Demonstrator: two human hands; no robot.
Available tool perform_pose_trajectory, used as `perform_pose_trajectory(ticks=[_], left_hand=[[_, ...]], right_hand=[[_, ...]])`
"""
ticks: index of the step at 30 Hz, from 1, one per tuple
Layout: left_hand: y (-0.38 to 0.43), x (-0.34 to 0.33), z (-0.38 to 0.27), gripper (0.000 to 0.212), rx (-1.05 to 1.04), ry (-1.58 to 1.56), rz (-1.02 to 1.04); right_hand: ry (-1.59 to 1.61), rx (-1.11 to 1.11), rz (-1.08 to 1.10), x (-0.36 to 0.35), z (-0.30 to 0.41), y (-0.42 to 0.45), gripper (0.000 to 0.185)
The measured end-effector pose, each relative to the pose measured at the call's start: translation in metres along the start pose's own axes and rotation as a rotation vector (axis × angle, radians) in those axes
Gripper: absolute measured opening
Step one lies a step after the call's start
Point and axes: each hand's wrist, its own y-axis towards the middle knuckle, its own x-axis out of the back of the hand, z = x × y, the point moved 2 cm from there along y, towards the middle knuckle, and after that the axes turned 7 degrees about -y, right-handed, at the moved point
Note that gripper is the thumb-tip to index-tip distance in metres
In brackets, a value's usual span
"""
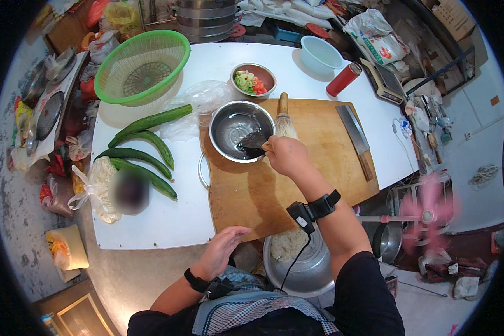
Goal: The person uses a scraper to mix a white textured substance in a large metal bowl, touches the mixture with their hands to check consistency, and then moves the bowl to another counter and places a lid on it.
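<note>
My right hand (286, 154) grips the wooden handle of a flat, dark-bladed scraper (253, 139). Its blade dips into a stainless steel bowl (219, 147) with clear liquid inside, on the left part of a wooden cutting board (252, 189). By the board's near edge, my left hand (226, 247) is empty, its fingers loosely extended. A hand brush (284, 115) with a wooden handle lies just beyond my right hand. To the right on the board rests a cleaver (353, 130). A smaller metal bowl (269, 72) behind holds chopped green and orange-red pieces.
Several cucumbers (151, 119) and a knotted plastic bag (105, 180) lie left on the white table (180, 227). Behind stand a green basket (105, 80), a pale blue basin (315, 50), a red cylinder (343, 79) and a scale (384, 80). A pink fan (428, 216) spins at right; a metal basin (273, 273) sits below the board.
</note>
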Motion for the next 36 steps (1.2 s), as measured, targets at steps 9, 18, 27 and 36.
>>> perform_pose_trajectory(ticks=[9, 18, 27, 36], left_hand=[[0.009, -0.003, -0.006, 0.036, -0.034, 0.028, -0.032], [0.029, -0.042, 0.019, 0.039, 0.103, 0.041, 0.04], [0.058, -0.088, 0.125, 0.047, 0.365, 0.031, 0.069], [0.082, -0.076, 0.209, 0.057, 0.364, 0.23, -0.042]], right_hand=[[0.173, 0.037, -0.115, 0.02, 0.005, -0.025, 0.016], [0.721, -0.124, -0.198, 0.009, -0.059, -0.162, 0.027], [0.956, -0.532, 0.007, -0.036, -0.092, -0.384, 0.029], [1.015, -0.681, -0.038, -0.092, -0.104, -0.409, 0.027]])
